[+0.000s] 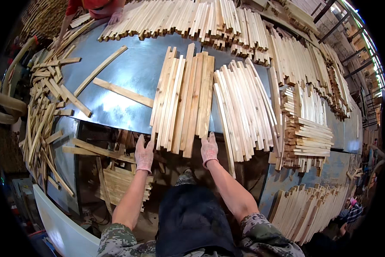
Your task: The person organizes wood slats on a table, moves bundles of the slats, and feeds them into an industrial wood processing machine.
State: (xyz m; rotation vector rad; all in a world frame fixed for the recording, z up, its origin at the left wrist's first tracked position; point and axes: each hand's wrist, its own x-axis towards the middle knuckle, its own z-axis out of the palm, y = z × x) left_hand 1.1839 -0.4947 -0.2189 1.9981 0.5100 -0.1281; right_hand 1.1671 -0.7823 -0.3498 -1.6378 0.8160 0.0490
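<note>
A row of wooden strips (184, 100) lies side by side on the metal tabletop (124, 103), their near ends jutting past its front edge. My left hand (144, 154), in a pale work glove, is open beside the left near corner of this row, fingers pointing forward. At the right near corner my right hand (209, 150), gloved too, is open with fingers and thumb apart. Whether the fingertips touch the wood I cannot tell. Just right of my right hand lies a second group of paler strips (246, 111), also overhanging the edge.
Long stacks of strips (158, 19) line the far side. Crossed stacks (308, 132) stand at right, and a tangled heap of offcuts (46, 120) lies at left. Loose strips (123, 91) rest on the tabletop. Another person's gloved hand (115, 18) is at far left.
</note>
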